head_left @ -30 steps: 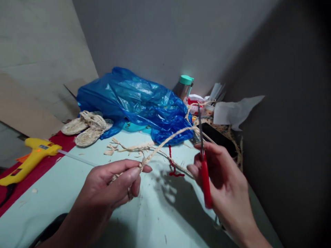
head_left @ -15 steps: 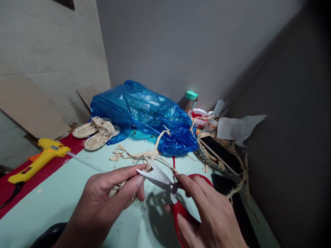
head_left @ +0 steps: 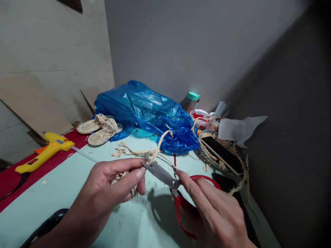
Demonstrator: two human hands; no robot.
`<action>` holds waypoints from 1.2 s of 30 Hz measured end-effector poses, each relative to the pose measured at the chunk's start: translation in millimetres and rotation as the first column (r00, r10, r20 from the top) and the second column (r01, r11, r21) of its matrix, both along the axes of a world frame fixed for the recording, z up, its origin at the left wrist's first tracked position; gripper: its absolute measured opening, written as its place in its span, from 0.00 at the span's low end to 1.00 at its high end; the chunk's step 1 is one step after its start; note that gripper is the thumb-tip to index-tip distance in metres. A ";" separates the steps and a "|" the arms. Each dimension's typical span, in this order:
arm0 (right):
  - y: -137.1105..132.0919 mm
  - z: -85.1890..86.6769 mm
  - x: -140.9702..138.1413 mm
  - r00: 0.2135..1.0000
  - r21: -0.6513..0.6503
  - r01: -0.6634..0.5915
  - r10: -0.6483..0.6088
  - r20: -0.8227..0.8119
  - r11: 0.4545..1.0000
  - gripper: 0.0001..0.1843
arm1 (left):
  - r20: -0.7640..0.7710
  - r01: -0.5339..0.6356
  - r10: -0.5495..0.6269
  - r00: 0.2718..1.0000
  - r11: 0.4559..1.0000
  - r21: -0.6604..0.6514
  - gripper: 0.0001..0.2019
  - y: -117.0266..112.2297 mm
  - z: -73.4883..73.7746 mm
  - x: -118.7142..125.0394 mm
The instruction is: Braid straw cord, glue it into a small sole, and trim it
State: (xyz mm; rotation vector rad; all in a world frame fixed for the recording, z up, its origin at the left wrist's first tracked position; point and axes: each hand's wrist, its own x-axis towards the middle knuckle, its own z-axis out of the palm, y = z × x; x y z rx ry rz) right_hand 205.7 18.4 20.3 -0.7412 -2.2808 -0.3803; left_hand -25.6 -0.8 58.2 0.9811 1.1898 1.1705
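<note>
My left hand (head_left: 111, 193) is closed around a woven straw piece (head_left: 121, 176), mostly covered by the fingers. A pale twisted straw strand (head_left: 160, 143) rises from its fingertips and curls over at the top. In my right hand (head_left: 216, 210) are red-handled scissors (head_left: 163, 175), their blades pointing left. The blades lie nearly together across the base of the strand, with the tip close to my left thumb and forefinger. Whether the strand is cut through I cannot tell.
A yellow glue gun (head_left: 48, 151) lies on red cloth at left. Behind are straw slippers (head_left: 103, 129) and a blue plastic bag (head_left: 144, 113). Loose straw (head_left: 129, 151) lies in front of the bag. To the right, a phone (head_left: 221, 153) rests on a woven basket (head_left: 204, 146).
The scissor blades have come closer together at the strand's base. My right hand is slightly further right. The whole view has shifted a little.
</note>
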 end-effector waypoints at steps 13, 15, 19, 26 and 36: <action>0.7 4.9 -1.8 0.997 0.157 0.056 -0.065 0.051 0.986 0.25 | 0.013 0.049 -0.049 0.999 0.998 0.029 0.15 -0.8 -6.2 0.0; 2.1 3.7 -0.8 0.996 0.161 0.058 -0.067 0.054 0.985 0.21 | -0.003 0.039 -0.039 0.999 0.999 0.033 0.14 -0.8 -7.8 -0.2; 3.7 0.9 0.6 0.996 0.170 0.068 -0.077 0.048 0.983 0.21 | -0.001 0.070 -0.071 0.998 0.997 0.041 0.14 -0.5 -10.6 -0.6; 4.1 3.1 -2.8 0.978 -0.111 0.079 -0.098 -0.182 0.991 0.13 | -0.088 0.038 -0.031 0.996 0.996 0.079 0.11 -3.4 -12.1 -0.5; -4.7 12.7 -28.8 0.578 -0.728 -0.551 -0.443 -0.686 0.408 0.22 | -0.222 0.131 -0.118 0.968 0.990 0.045 0.14 -2.1 -18.9 2.1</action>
